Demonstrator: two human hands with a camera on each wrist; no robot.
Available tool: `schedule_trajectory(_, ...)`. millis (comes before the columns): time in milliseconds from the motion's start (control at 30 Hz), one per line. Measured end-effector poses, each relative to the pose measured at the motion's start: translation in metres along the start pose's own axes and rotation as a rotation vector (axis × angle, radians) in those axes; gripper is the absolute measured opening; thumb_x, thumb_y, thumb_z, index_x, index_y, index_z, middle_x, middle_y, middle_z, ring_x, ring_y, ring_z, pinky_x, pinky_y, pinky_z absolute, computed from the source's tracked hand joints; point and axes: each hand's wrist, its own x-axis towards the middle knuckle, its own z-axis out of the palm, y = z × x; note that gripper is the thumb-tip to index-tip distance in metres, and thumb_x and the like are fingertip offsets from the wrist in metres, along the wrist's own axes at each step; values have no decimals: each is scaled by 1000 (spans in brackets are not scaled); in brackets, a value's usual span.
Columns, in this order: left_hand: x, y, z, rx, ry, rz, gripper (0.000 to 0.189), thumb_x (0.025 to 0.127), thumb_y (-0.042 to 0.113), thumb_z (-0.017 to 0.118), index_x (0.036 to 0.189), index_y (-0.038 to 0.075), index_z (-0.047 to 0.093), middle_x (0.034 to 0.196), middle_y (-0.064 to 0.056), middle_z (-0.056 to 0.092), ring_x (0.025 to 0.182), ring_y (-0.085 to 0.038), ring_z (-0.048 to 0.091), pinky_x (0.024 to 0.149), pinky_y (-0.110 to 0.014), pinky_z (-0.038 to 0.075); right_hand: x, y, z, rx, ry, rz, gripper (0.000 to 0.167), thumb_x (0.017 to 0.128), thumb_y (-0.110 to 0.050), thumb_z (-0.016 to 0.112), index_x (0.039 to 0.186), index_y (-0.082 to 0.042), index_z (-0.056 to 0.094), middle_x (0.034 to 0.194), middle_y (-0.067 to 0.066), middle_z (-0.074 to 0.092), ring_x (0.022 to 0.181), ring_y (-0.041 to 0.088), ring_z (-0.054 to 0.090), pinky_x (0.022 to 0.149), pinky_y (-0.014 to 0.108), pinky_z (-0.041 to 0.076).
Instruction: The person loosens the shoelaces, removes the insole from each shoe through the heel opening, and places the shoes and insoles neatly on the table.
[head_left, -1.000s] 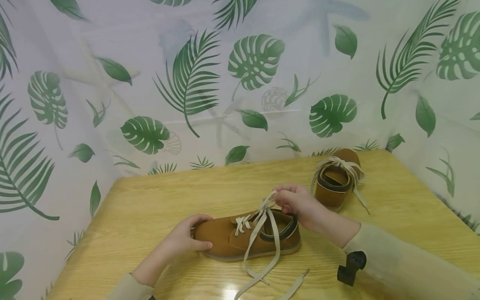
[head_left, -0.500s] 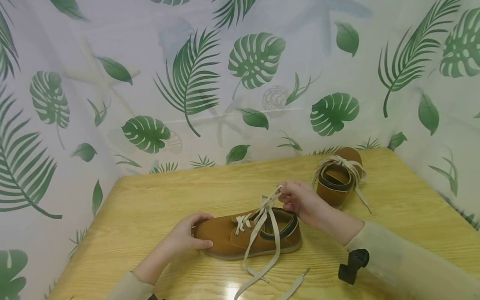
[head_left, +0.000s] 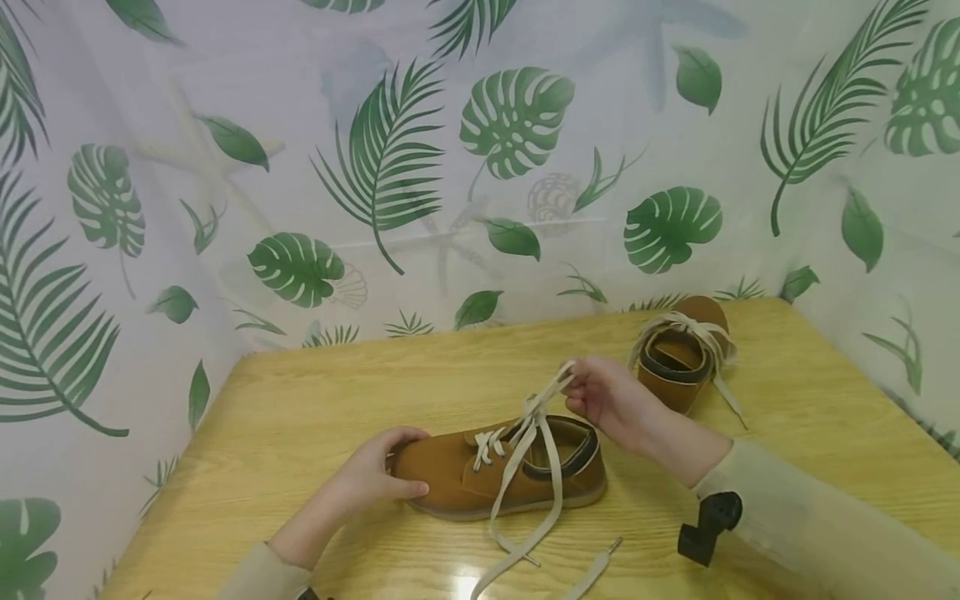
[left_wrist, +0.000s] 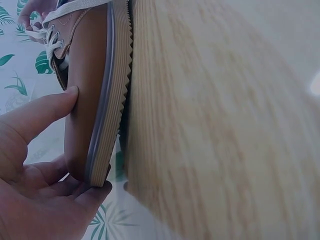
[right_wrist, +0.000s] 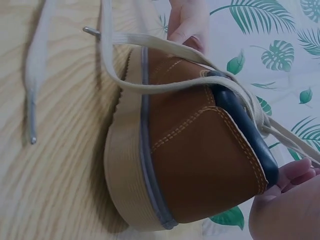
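Note:
A brown shoe lies on the table, toe to the left, with a dark padded collar. My left hand grips its toe, thumb on the near side and fingers round the front; in the left wrist view the thumb presses the brown upper. Above the shoe's opening, my right hand pinches a loop of the cream shoelace, drawn up taut from the knot. Another lace loop hangs over the near side, as the right wrist view shows on the lace.
A second brown shoe, its lace tied in a bow, stands at the back right of the wooden table. A loose lace end with a metal tip lies at the front. A leaf-patterned curtain hangs behind the table.
My right hand has moved slightly up and to the right, drawing the lace loop out longer above the knot. My left hand stays on the toe, and the shoe holds its place.

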Motion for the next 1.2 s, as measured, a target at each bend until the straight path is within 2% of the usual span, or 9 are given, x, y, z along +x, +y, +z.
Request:
schedule_trajectory(233,1,1,0,6,10,0,66,86,-1,85,145,-2,55,145,-25,58,136,-50,57,109,-52,58,2,-10,-8,97,-51,-37,41,103,-3,38,81,-14,70,77,-6,60,69,4,52,64,15,50)
schedule_trajectory(367,1,3,0,5,13,0,66,87,-1,84,145,-2,55,146,-26,58,137,-51,56,109,-52,58,2,-16,-12,115,-68,-56,40,103,-2,39,82,-14,71,78,-5,62,70,5,53,64,16,51)
schedule_trajectory(733,0,1,0,10,7,-13,66,87,0,85,146,-1,55,147,-25,57,137,-50,56,109,-52,58,1,-31,-20,145,-21,-78,42,106,-4,39,80,-13,71,78,-4,61,71,7,51,64,18,50)
schedule_trajectory(967,2,-1,0,20,12,-13,66,87,1,85,146,0,55,147,-24,58,138,-50,55,109,-51,58,-3,-41,-19,182,21,-91,32,105,-5,48,83,-11,70,79,-3,68,69,8,54,65,18,53)
schedule_trajectory(1200,2,-2,-1,14,4,-18,65,88,1,84,146,0,55,147,-24,58,138,-49,55,108,-50,59,-5,-51,-18,186,-14,-111,36,103,-2,41,83,-11,70,80,-2,69,70,9,55,66,19,53)
